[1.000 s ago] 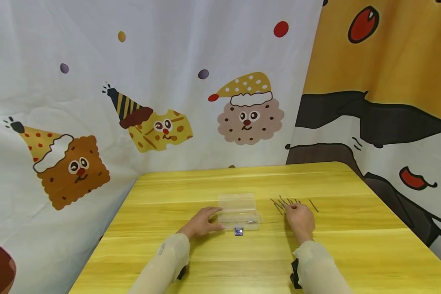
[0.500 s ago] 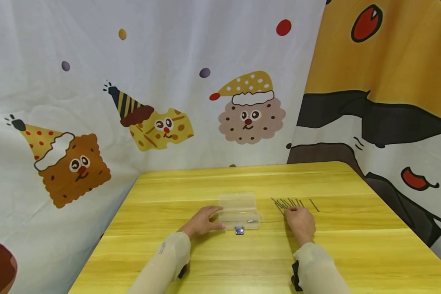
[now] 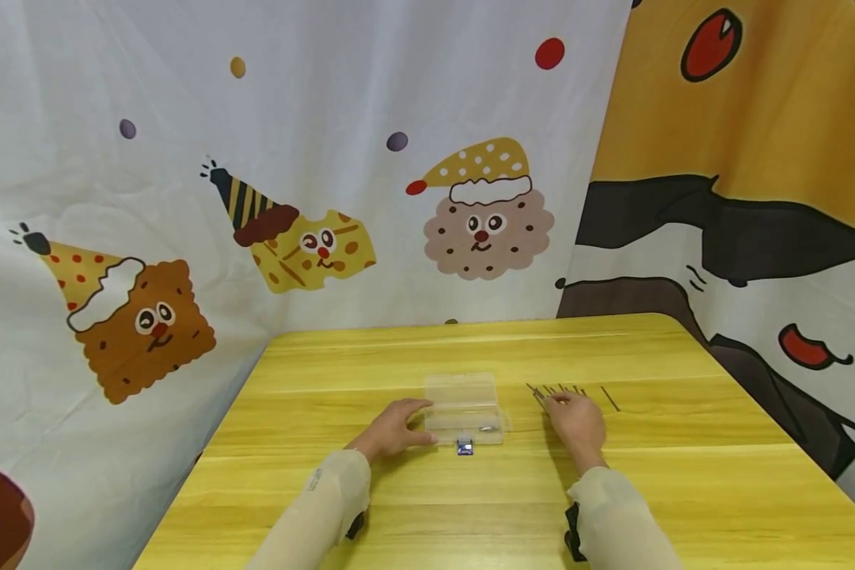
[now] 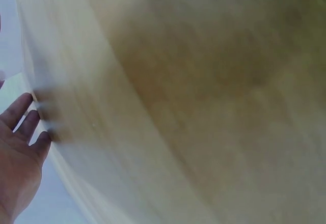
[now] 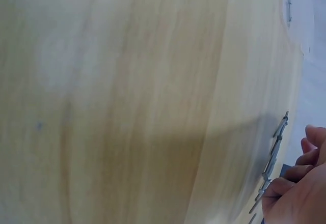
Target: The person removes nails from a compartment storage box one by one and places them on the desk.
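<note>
A clear plastic box [image 3: 463, 416] lies on the table with its lid [image 3: 459, 388] folded back. A small silvery piece [image 3: 488, 428] sits at its right end, and a blue tab [image 3: 465, 446] is at its front. My left hand [image 3: 392, 429] rests at the box's left side with fingers extended, its thumb by the front corner. To the right of the box, my right hand [image 3: 575, 423] reaches into a loose group of thin dark nails [image 3: 560, 389]. Its thumb and fingers pinch at the near end of one nail [image 5: 277, 132], partly hidden by the fingertips.
One separate nail [image 3: 610, 398] lies right of the group. The yellow wood-grain table [image 3: 470, 514] has rounded far corners. Behind it hangs a white cartoon-printed curtain [image 3: 313, 103], orange and black toward the right.
My right hand has shifted slightly left and away from me over the nails, some of which have changed place. The left hand and the box stay where they were.
</note>
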`<state>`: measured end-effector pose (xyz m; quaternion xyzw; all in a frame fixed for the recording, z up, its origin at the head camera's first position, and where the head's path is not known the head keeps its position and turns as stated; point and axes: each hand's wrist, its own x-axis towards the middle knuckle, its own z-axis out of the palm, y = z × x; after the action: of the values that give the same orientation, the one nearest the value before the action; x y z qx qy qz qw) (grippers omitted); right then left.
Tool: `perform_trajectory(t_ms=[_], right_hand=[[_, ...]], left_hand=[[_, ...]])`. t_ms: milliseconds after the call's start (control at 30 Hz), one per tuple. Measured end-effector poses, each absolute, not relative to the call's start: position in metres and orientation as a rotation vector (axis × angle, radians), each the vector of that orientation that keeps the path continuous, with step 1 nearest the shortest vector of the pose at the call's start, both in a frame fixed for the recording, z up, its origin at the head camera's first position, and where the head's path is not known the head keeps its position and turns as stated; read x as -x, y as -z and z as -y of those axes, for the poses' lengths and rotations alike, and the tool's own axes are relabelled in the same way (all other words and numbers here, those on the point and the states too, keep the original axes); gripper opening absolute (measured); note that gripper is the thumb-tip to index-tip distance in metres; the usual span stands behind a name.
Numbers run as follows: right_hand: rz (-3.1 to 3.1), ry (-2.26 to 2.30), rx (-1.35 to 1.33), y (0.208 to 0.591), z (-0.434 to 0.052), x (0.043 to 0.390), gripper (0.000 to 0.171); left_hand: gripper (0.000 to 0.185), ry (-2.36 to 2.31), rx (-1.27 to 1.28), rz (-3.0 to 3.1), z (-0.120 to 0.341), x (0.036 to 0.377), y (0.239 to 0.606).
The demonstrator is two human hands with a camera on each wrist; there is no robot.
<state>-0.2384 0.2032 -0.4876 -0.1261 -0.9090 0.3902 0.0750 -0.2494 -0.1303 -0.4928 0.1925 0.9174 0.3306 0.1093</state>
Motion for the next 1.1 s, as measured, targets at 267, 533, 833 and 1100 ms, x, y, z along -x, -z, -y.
perform_trajectory(t_ms=[267, 533, 833, 1100], right_hand=[[2.695, -1.345, 0.147, 0.487, -0.194, 0.243, 0.030], [2.676, -1.467, 0.045, 0.489, -0.183, 0.251, 0.026], [2.698, -1.527, -0.014, 0.486, -0.170, 0.254, 0.021], [2.763, -1.526, -0.112, 0.485, -0.163, 0.254, 0.015]], left_hand=[[0.071, -1.009, -0.560, -2.694, 0.130, 0.251, 0.493], [0.072, -1.034, -0.553, -2.687, 0.129, 0.251, 0.492], [0.071, -1.028, -0.549, -2.688, 0.128, 0.251, 0.489], [0.071, -0.984, -0.561, -2.699, 0.129, 0.251, 0.489]])
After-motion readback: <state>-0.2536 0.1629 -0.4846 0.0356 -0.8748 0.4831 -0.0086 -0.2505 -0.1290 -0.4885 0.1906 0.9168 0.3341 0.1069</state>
